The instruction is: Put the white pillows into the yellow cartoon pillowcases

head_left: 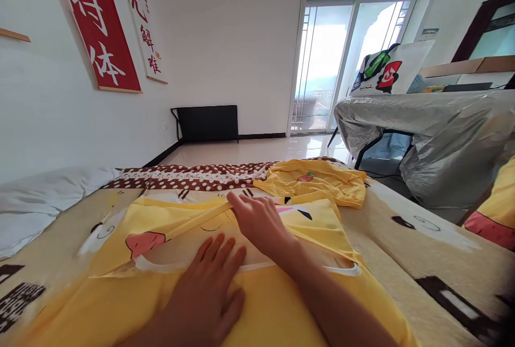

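A large yellow cloth cover (265, 309) is spread on the bed in front of me. Between its two edges gapes a wide opening, with white edging along the near side and a beige surface showing inside. My right hand (261, 223) pinches the far yellow edge at the middle of this opening. Palm down, my left hand (213, 282) lies on the near part of the cover, its fingers stretched over the white edging onto the beige surface. A pink print shows on the cover's left part. Beyond the cover lies a crumpled yellow cloth (341, 181) with a carrot print.
The bed has a beige patterned blanket (402, 240) with a brown dotted border. A white pillow (48, 197) lies left, a yellow and red one (497, 213) right. Behind stand a plastic-covered table (442, 116) with a printed bag (386, 71), and a black folded panel (207, 123).
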### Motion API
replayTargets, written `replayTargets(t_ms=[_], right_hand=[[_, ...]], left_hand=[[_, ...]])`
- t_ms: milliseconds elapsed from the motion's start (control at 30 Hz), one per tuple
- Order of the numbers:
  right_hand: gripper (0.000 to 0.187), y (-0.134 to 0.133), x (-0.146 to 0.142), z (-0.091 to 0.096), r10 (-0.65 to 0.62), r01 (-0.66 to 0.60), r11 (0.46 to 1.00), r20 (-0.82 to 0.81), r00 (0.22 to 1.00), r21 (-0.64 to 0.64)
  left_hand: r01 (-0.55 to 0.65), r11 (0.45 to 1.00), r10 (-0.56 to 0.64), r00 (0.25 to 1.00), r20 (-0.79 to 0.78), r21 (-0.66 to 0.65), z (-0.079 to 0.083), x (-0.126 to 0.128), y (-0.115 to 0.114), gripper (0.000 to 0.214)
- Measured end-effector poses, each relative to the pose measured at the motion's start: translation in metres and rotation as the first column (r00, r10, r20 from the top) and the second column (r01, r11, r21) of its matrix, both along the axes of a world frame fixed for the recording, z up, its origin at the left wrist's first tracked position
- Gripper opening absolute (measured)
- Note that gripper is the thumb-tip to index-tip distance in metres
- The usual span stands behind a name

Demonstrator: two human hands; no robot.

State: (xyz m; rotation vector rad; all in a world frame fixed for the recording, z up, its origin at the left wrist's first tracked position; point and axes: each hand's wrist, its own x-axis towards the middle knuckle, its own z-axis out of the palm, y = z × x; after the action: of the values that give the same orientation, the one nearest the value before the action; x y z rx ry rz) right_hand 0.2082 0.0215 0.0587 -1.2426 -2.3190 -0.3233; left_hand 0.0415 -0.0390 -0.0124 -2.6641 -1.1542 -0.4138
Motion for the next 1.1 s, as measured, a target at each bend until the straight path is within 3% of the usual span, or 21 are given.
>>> replayTargets(t_ms=[167, 333, 467, 600, 733, 867, 967, 1100], right_hand=[[0.010, 0.018, 0.006, -0.007, 0.073, -0.091, 0.992, -0.196, 0.978, -0.084], [0.003, 0.002, 0.007, -0.002, 0.148, -0.225, 0.959, -0.371, 0.917, -0.171], [0.008, -0.020, 0.004, 0.003, 0.142, -0.232, 0.943, -0.341, 0.929, -0.238], [0.013, -0.021, 0.008, 0.003, 0.166, -0.219, 0.943, -0.216, 0.962, -0.250], [0.031, -0.012, 0.042, -0.001, 0.116, -0.104, 0.959, 0.032, 0.993, -0.263], [0.036, -0.008, 0.108, -0.009, -0.171, 0.205, 0.955, 0.167, 0.971, -0.212], [0.028, -0.013, 0.151, -0.017, -0.352, 0.370, 0.912, 0.124, 0.928, -0.177], [0.028, -0.023, 0.171, -0.028, -0.388, 0.378, 0.913, -0.042, 0.921, -0.154]], left_hand=[[-0.023, 0.998, 0.022, 0.999, -0.034, -0.059, 0.004, 0.002, -0.002, 0.054], [-0.048, 0.993, 0.045, 0.998, -0.033, -0.104, 0.007, 0.003, -0.003, 0.053], [-0.074, 0.990, 0.074, 0.997, -0.006, -0.121, 0.008, 0.005, -0.002, 0.051], [-0.084, 0.990, 0.087, 0.996, 0.028, -0.111, 0.007, 0.004, 0.000, 0.049], [-0.110, 0.984, 0.116, 0.993, 0.028, -0.143, 0.008, 0.002, 0.002, 0.049], [-0.120, 0.971, 0.124, 0.992, 0.011, -0.205, 0.016, 0.006, 0.000, 0.051], [-0.097, 0.979, 0.102, 0.995, 0.014, -0.180, 0.018, 0.008, 0.000, 0.050], [-0.052, 0.998, 0.054, 0.992, -0.114, 0.021, 0.016, 0.009, -0.004, 0.045]])
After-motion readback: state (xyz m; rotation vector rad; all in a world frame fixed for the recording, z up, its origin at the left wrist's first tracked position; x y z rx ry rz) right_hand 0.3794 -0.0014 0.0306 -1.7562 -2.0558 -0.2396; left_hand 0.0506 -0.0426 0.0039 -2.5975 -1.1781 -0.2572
